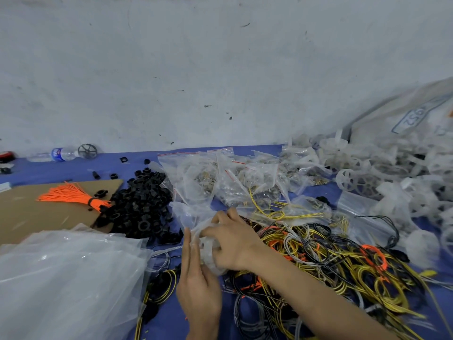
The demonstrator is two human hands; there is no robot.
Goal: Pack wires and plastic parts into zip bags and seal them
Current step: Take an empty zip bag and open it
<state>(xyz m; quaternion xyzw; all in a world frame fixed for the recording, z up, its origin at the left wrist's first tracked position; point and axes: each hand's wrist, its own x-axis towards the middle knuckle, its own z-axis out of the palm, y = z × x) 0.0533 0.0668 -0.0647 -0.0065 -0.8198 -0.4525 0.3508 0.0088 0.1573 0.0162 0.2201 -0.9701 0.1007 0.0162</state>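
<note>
My left hand (198,285) and my right hand (230,241) hold a small clear zip bag (206,244) between them, low in the middle of the view. The left hand's fingers lie straight along the bag's left side, thumb under it. The right hand's fingers curl over the bag's top and pinch the plastic. White plastic parts show dimly inside the bag. A tangle of yellow, black, grey and orange wires (331,261) lies just right of the hands. A heap of black plastic parts (142,207) sits to the left.
Filled zip bags (220,177) are piled behind the hands on the blue table cover (171,312). White plastic wheels (392,182) heap at the right. A stack of clear bags (63,278) lies front left, an orange wire bundle (71,195) on cardboard (29,217), a water bottle (58,154) by the wall.
</note>
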